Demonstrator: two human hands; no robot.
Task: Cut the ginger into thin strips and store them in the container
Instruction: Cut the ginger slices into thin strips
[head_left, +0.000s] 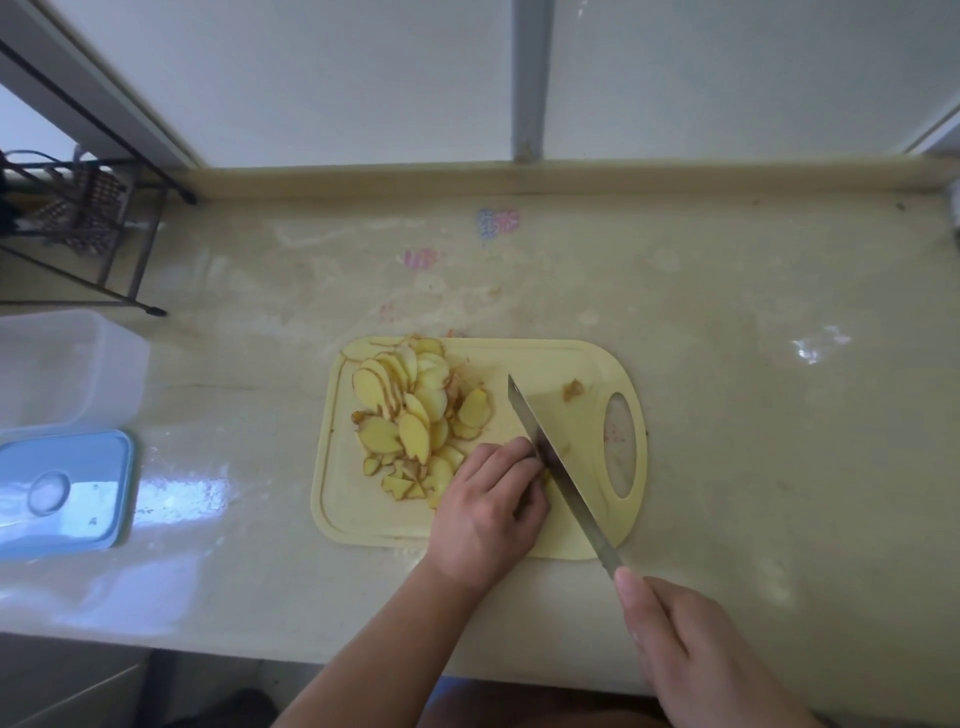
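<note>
Ginger slices (410, 415) lay piled on the left half of the yellow cutting board (571, 358), mid-table (727, 415). Left hand (483, 509) sat on the board, fingers curled down over a ginger piece that was mostly hidden, knuckles against the knife (550, 462) blade. Right hand (691, 654) gripped the handle, index finger along the spine. Clear container (62, 364) and blue lid (67, 488) were at far left, well apart from the board. Pink and blue marks on the table were unreadable.
</note>
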